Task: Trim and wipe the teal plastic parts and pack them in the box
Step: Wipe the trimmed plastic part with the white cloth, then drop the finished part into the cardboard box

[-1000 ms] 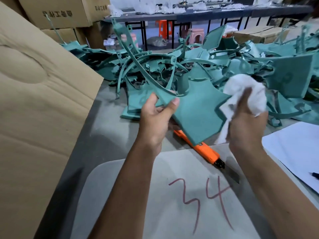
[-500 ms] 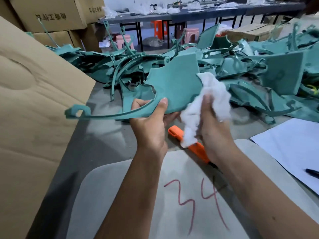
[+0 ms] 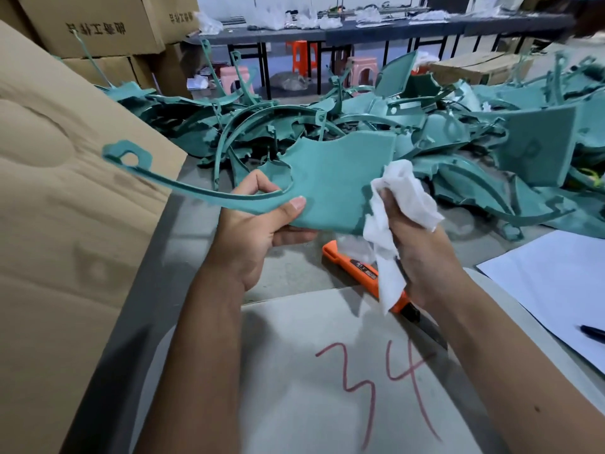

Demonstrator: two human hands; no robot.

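Observation:
My left hand (image 3: pixel 252 237) grips a teal plastic part (image 3: pixel 334 181), a flat panel with a long curved arm that ends in a ringed tab at the left. The part lies roughly level above the table. My right hand (image 3: pixel 422 250) is closed on a crumpled white cloth (image 3: pixel 402 198) pressed against the panel's right edge. A large heap of teal parts (image 3: pixel 458 132) covers the table behind. The cardboard box flap (image 3: pixel 65 208) rises at the left; the box's inside is hidden.
An orange utility knife (image 3: pixel 353 267) lies on the grey table under my hands, blade out toward the right. A grey sheet marked "34" (image 3: pixel 327 371) sits near me. White paper (image 3: pixel 556 290) with a pen (image 3: pixel 592 330) lies at the right. Cartons (image 3: pixel 98 24) stack at the back left.
My left hand turned the part from upright to roughly level, its curved arm swinging down to point left. The cloth moved from the panel's far side to its right edge.

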